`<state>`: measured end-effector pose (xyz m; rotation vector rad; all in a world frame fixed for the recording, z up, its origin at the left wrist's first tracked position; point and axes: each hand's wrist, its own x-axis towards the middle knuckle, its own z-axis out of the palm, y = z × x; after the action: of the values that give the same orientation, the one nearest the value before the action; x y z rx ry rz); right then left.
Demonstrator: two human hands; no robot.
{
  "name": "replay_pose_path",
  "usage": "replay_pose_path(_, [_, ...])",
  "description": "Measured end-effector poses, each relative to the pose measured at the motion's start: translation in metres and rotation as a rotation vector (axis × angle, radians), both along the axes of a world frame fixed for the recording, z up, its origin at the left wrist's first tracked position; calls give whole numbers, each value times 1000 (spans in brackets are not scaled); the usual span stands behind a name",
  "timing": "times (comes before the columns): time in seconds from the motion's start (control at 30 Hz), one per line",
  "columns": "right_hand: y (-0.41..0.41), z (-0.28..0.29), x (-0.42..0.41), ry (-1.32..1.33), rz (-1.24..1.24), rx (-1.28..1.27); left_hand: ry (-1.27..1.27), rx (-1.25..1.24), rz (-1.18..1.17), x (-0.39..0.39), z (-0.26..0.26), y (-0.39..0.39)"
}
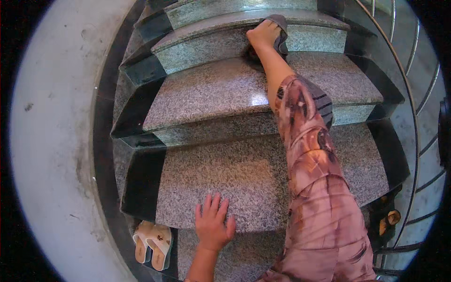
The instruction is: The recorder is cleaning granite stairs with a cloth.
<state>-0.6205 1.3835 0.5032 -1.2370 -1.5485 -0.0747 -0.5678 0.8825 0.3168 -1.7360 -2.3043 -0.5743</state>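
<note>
My right hand (264, 34) reaches far up the granite stairs and grips a dark grey cloth (280, 30), which bunches at the edge of an upper step (215, 26). The fingers curl over the cloth, and part of it hangs down against the riser. My left hand (213, 224) rests palm down with fingers spread near the front edge of a lower granite tread (218, 183), holding nothing. Between the two hands lies another speckled tread (208, 88), with a bright reflection on it. A patterned pink sleeve covers my right arm.
A pair of light slippers (153, 245) sits at the lower left. Black stone borders (142, 179) flank the treads. A pale wall (53, 141) stands on the left, and a metal railing (415, 130) curves along the right. Dark footwear (387, 220) lies at the lower right.
</note>
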Motion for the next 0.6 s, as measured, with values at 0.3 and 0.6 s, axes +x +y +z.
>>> replay_pose_path(0.3, [-45, -21, -58, -515, 531, 191, 6, 44, 20, -2, 0, -1])
replay_pose_path(0.6, [6, -14, 17, 71, -43, -268, 39, 49, 28, 0, -2, -1])
